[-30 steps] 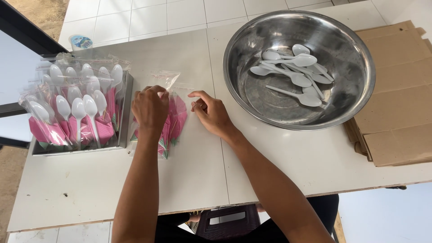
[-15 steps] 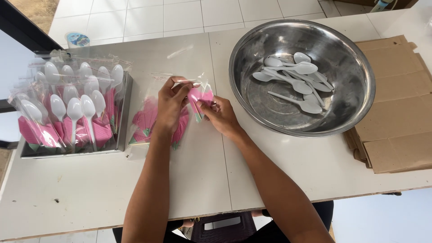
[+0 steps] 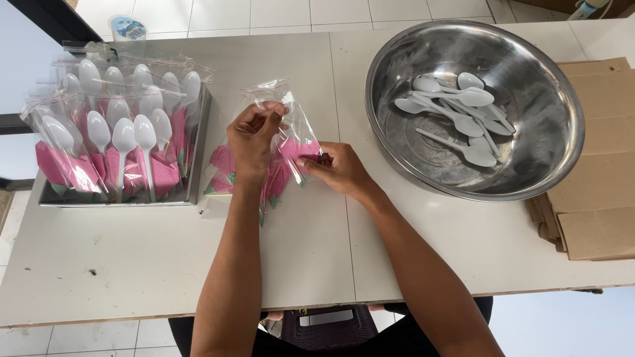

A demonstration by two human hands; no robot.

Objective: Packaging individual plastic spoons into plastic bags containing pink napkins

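Note:
My left hand (image 3: 253, 140) pinches the upper part of a clear plastic bag (image 3: 296, 120) with pink paper napkins (image 3: 291, 153) inside. The right hand (image 3: 336, 168) grips the same bag lower down, at its right side. The bag is lifted off a small pile of pink napkins in bags (image 3: 221, 173) lying on the white table (image 3: 165, 258). A big steel bowl (image 3: 529, 172) to the right holds several loose white plastic spoons (image 3: 456, 112).
A grey tray (image 3: 196, 158) at the left is packed with finished bags, each with a white spoon (image 3: 123, 142) and pink napkin. Flattened brown cardboard (image 3: 598, 198) lies at the right edge. A small sealed cup (image 3: 127, 28) sits at the far left.
Both hands have pulled one clear bag up from the pile; the left hand rose to the bag's top and the right hand shifted to its lower right.

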